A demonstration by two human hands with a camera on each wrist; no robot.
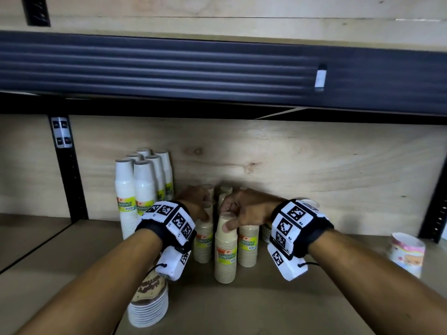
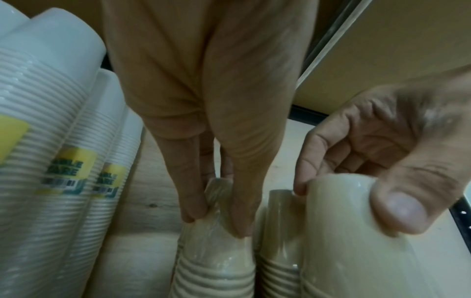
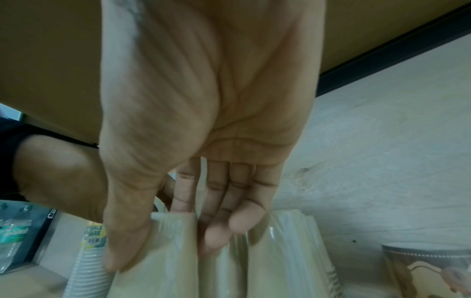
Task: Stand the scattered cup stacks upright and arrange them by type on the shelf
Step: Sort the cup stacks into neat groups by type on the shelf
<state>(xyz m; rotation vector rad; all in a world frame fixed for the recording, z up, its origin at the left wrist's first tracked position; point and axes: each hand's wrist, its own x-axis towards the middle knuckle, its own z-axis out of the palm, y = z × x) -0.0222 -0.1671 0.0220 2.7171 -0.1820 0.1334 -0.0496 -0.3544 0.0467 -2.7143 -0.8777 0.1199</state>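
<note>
Several tall white cup stacks [image 1: 142, 189] stand upright at the back left of the shelf. Right of them stand wrapped beige cup stacks. My left hand [image 1: 203, 211] pinches the top of the left beige stack [image 1: 203, 240]; the left wrist view shows thumb and fingers [image 2: 193, 201] closed on its wrapped tip [image 2: 216, 252]. My right hand [image 1: 229, 218] grips the top of the front beige stack [image 1: 226, 250], thumb on the near side. In the right wrist view that hand [image 3: 163, 242] wraps the same beige stack [image 3: 158, 272]. A third beige stack [image 1: 248, 245] stands just right.
A brown-patterned cup stack [image 1: 150, 303] sits at the front left under my left wrist. A pink-patterned cup stack [image 1: 406, 252] is at the far right. The upper shelf's dark rail [image 1: 217, 73] hangs low overhead. Bare shelf board [image 1: 302, 298] lies to the right front.
</note>
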